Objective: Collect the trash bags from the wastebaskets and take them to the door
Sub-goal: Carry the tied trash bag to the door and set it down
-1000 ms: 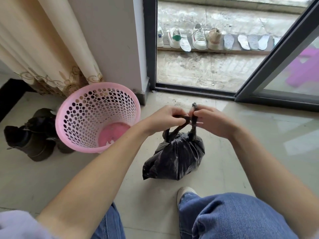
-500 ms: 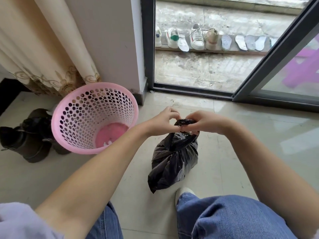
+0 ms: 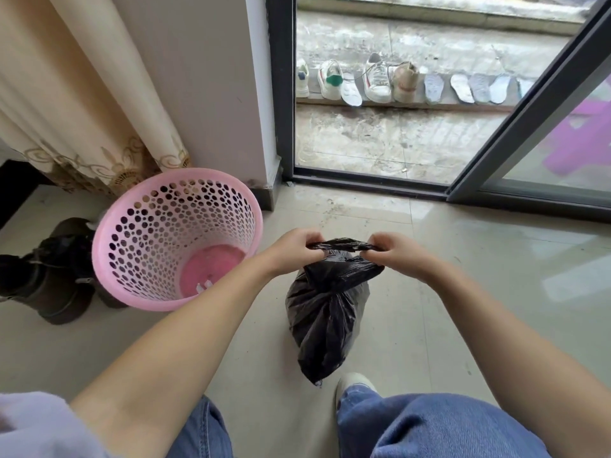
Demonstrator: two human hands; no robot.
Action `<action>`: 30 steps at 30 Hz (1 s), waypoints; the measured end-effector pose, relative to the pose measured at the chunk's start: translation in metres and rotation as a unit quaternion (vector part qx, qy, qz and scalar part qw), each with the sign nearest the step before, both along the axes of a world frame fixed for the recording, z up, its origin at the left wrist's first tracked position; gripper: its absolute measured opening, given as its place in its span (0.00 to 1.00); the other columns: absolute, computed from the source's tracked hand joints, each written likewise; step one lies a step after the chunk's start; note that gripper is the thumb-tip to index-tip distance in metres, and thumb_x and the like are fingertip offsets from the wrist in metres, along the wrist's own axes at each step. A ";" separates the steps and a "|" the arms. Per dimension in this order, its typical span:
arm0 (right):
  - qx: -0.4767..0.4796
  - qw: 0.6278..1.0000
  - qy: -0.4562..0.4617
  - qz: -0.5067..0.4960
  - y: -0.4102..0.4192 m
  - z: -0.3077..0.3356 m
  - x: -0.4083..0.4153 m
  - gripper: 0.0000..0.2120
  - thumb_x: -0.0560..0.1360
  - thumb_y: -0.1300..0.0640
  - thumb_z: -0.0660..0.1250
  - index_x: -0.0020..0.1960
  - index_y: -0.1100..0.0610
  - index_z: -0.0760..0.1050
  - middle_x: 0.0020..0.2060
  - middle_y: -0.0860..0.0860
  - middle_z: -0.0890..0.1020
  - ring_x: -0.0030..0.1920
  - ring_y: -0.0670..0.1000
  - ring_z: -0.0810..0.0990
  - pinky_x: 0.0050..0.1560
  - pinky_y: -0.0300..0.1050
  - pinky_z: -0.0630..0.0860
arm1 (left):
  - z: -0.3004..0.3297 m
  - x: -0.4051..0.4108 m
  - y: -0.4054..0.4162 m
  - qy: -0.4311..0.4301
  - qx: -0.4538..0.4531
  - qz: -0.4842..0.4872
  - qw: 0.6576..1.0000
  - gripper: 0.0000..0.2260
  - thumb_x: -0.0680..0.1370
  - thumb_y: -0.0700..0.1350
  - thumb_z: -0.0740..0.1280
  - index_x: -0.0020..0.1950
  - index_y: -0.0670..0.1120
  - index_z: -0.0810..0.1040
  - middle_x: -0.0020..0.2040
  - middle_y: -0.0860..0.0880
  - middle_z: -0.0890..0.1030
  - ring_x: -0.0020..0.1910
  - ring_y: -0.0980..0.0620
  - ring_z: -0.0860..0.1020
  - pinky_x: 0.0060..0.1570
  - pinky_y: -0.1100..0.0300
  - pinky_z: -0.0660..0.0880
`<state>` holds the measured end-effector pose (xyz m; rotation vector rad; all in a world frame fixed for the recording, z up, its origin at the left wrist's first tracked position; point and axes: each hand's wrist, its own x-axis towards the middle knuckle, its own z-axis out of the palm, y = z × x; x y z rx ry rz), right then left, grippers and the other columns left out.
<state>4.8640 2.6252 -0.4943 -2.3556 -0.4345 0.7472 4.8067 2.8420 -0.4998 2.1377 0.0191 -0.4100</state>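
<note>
Trash bag [image 3: 327, 312], black and thin, hangs between the two hands just in front of the person's knees, its lower end down near the tiled floor [image 3: 463, 292]; whether it touches the tiles cannot be told. It sits beside and right of the pink wastebasket [image 3: 172, 239], which holds no liner and stands tilted toward the camera, and only a short way in from the open sliding door [image 3: 535, 104]. The left hand [image 3: 291, 251] has its fingers curled round one twisted end of the bag's mouth, and the right hand [image 3: 393, 256] pinches the other end, so a short taut strip of plastic runs between them above the gathered neck. Judging by how it sags into a narrow, crumpled pouch, the bag looks light and only partly filled, soft all over with nothing stiff to hold its shape. The film is likely slick and easy to tear if pulled sharply, so the sensible hold is up at the bunched neck or the knotted ends, not the belly. Both hands are directly above the load, touching only its top.
</note>
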 end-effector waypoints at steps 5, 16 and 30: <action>-0.035 0.994 -0.094 0.051 0.006 0.013 0.012 0.09 0.75 0.53 0.66 0.41 0.58 0.72 0.34 0.50 0.74 0.36 0.50 0.70 0.36 0.43 0.66 | 0.014 0.013 0.009 -0.035 0.066 -0.030 0.997 0.04 0.76 0.42 0.65 0.45 0.43 0.77 0.36 0.51 0.75 0.37 0.52 0.71 0.35 0.66 0.66; -0.086 0.978 -0.134 0.136 0.014 0.196 0.027 0.07 0.77 0.53 0.63 0.46 0.57 0.72 0.38 0.50 0.75 0.39 0.53 0.74 0.40 0.48 0.69 | 0.198 0.022 0.011 -0.022 0.141 -0.043 0.989 0.06 0.76 0.42 0.64 0.42 0.49 0.69 0.40 0.50 0.73 0.42 0.48 0.72 0.41 0.56 0.66; -0.117 0.970 -0.176 0.119 -0.032 0.464 0.003 0.09 0.78 0.52 0.61 0.50 0.58 0.73 0.47 0.54 0.79 0.47 0.55 0.76 0.42 0.46 0.67 | 0.475 0.027 -0.028 -0.083 0.281 -0.203 0.934 0.08 0.79 0.46 0.60 0.55 0.43 0.72 0.52 0.49 0.76 0.50 0.48 0.75 0.42 0.58 0.67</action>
